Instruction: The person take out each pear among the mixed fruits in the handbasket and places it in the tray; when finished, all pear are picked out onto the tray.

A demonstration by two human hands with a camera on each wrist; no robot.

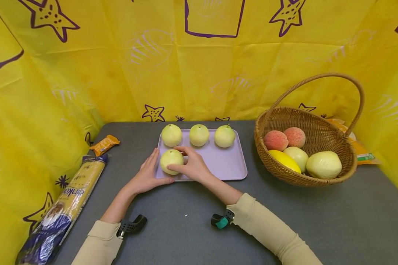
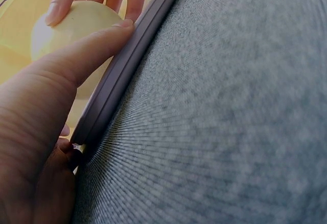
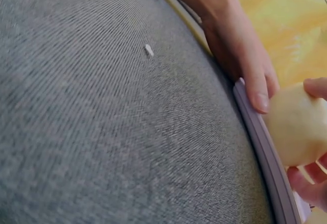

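My right hand point(image 1: 194, 165) holds a pale green round fruit point(image 1: 171, 160) at the tray's front left corner, thumb in front and fingers behind. The right wrist view shows that fruit point(image 3: 296, 127) close over the rim. The left hand point(image 1: 147, 173) lies around the same corner of the lilac tray point(image 1: 223, 162), fingers straight along its left side. Its thumb point(image 2: 97, 48) reaches along the front rim in the left wrist view. Three more such fruits, left point(image 1: 171, 135), middle point(image 1: 199, 135) and right point(image 1: 224, 136), stand in a row along the tray's back.
To the right stands a wicker basket point(image 1: 305, 180) with peaches point(image 1: 276, 140), a yellow fruit point(image 1: 284, 161) and pale fruits point(image 1: 324, 165). An orange packet point(image 1: 368, 154) lies behind it. On the left are a small orange wrapper point(image 1: 105, 144) and a long noodle-like packet point(image 1: 69, 202).
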